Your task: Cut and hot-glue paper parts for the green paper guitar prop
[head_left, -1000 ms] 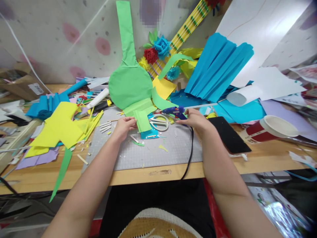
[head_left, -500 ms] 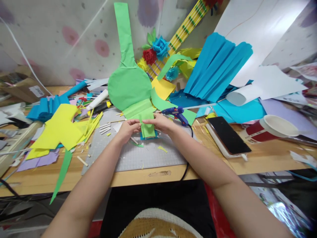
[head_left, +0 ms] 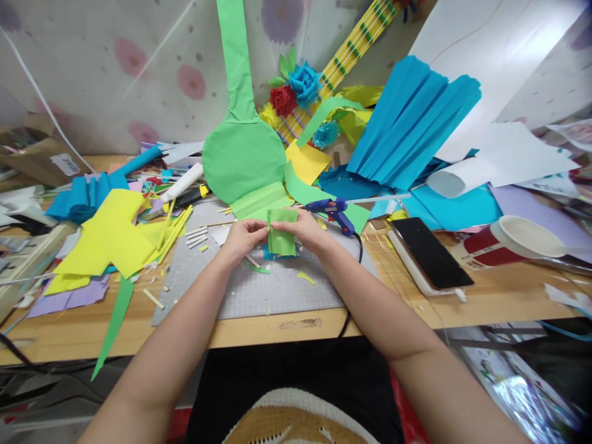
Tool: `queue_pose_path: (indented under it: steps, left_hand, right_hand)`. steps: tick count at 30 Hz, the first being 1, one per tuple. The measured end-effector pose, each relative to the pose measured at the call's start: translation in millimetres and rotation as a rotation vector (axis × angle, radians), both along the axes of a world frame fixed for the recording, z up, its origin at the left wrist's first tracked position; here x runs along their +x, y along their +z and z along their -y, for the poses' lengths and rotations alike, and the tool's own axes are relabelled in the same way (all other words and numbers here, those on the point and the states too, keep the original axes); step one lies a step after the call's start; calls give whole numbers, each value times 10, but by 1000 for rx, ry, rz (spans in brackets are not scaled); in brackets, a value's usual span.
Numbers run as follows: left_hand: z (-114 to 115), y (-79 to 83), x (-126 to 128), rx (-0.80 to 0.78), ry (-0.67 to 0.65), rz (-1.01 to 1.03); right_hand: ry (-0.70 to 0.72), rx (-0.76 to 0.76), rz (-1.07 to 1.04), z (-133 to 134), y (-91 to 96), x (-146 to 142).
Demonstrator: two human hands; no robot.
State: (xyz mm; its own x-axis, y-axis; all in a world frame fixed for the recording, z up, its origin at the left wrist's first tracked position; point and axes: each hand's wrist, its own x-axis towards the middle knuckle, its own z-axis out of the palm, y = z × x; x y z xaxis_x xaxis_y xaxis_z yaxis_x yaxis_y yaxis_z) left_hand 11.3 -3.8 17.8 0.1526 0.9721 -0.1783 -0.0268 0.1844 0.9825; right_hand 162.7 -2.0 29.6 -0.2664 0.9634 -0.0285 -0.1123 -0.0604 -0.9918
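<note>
Between my two hands is a small piece of green crepe paper [head_left: 283,237], upright with a fold along its left side. My left hand [head_left: 244,239] pinches its left edge. My right hand [head_left: 309,229] grips it from the right, thumb across the front. A bit of blue paper [head_left: 272,253] shows just behind and below it. Beyond my hands stands a green paper-covered guitar shape [head_left: 245,157], round body with a long neck, and a light green strip [head_left: 260,200] lies at its foot. A blue glue gun [head_left: 335,213] rests right of my right hand.
A grey cutting mat [head_left: 277,296] lies under my hands, with white sticks [head_left: 197,236] and paper scraps. Yellow paper [head_left: 108,237] is on the left. To the right are a phone [head_left: 432,251], a paper cup [head_left: 509,243] and pleated blue paper [head_left: 411,123]. A yellow guitar [head_left: 356,52] leans behind.
The green paper piece has been lifted slightly and turned more upright, with my fingers shifting along its folded left side. The view has moved a little.
</note>
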Motion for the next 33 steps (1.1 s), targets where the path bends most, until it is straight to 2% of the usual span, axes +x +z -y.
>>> queue_pose_path:
  steps: [11, 18, 26, 33]
  left_hand:
    - [-18, -73, -45, -76, -111, 27]
    - [-12, -89, -15, -32, -79, -30]
    - [0, -90, -37, -45, -104, -5]
    - [-70, -116, -79, -27, -46, 79]
  right_hand:
    - [33, -17, 25, -58, -127, 67]
    - [14, -53, 36, -79, -178, 63]
    - [5, -86, 27, -79, -179, 89]
    - [108, -124, 46, -73, -230, 113]
